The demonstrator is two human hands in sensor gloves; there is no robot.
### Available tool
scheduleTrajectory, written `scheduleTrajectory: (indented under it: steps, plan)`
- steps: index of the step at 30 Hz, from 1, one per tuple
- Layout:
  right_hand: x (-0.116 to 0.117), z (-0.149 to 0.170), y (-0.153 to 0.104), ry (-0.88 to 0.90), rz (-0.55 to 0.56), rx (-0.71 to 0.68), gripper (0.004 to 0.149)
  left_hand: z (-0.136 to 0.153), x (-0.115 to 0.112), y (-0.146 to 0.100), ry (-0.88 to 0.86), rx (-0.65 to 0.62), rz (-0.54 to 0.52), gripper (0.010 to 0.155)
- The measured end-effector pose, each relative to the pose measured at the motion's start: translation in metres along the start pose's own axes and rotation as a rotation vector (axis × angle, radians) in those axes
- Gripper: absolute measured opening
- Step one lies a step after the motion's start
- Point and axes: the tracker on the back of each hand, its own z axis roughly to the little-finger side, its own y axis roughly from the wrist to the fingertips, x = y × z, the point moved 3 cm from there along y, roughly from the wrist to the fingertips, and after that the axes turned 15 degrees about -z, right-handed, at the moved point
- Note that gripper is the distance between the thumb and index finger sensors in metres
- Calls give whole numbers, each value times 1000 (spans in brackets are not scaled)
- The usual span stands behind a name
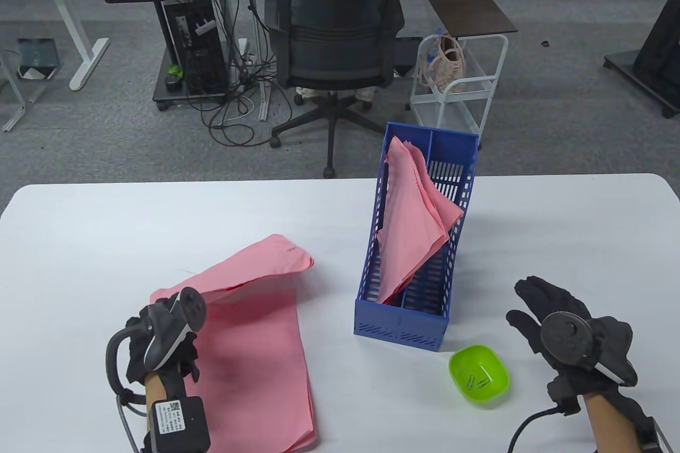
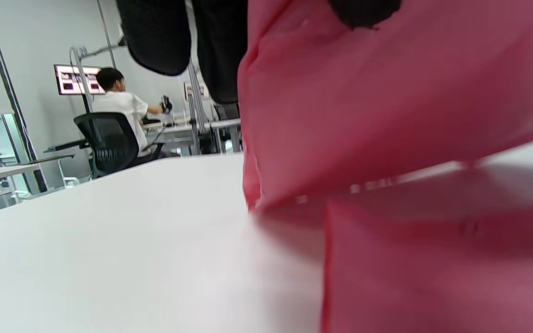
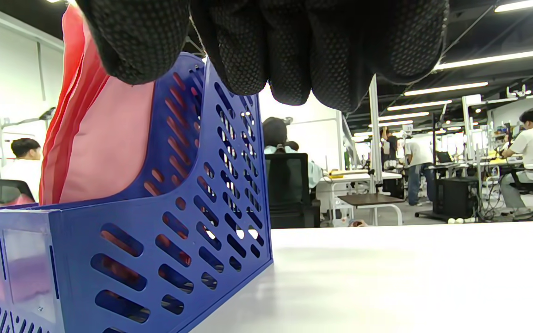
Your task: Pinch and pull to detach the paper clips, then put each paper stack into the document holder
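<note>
A pink paper stack (image 1: 255, 357) lies flat on the white table at the front left. My left hand (image 1: 159, 339) grips its top sheets (image 1: 255, 267) at the near left side and holds them lifted and bowed. The left wrist view shows these raised sheets (image 2: 387, 106) held between my fingers (image 2: 160, 41) and thumb. The blue document holder (image 1: 404, 323) stands at centre with pink paper (image 1: 414, 224) in its left compartment. My right hand (image 1: 552, 315) hovers open to the right of the holder (image 3: 155, 259), holding nothing.
A green bowl (image 1: 459, 365) with two paper clips (image 1: 476, 382) sits between the holder and my right hand. Beyond the table's far edge are a black office chair (image 1: 334, 28) with a person in it and a white cart (image 1: 457, 86).
</note>
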Motion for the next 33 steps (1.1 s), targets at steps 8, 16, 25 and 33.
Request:
scheduleTrajectory:
  steps: [8,16,25,33]
  plan:
    - [-2,1,-1,13,16,-5,62,-5,59,2,-275,90,-248,42]
    - [-11,-6,-5,17,64,-35,62,-19,120,-23,-510,33,-498,42]
    - [-55,-31,-21,99,249,-161,64,-51,165,-52,-735,-188,-507,41]
    - [-115,-74,-26,250,422,-361,73,-76,178,-67,-855,-392,-396,42]
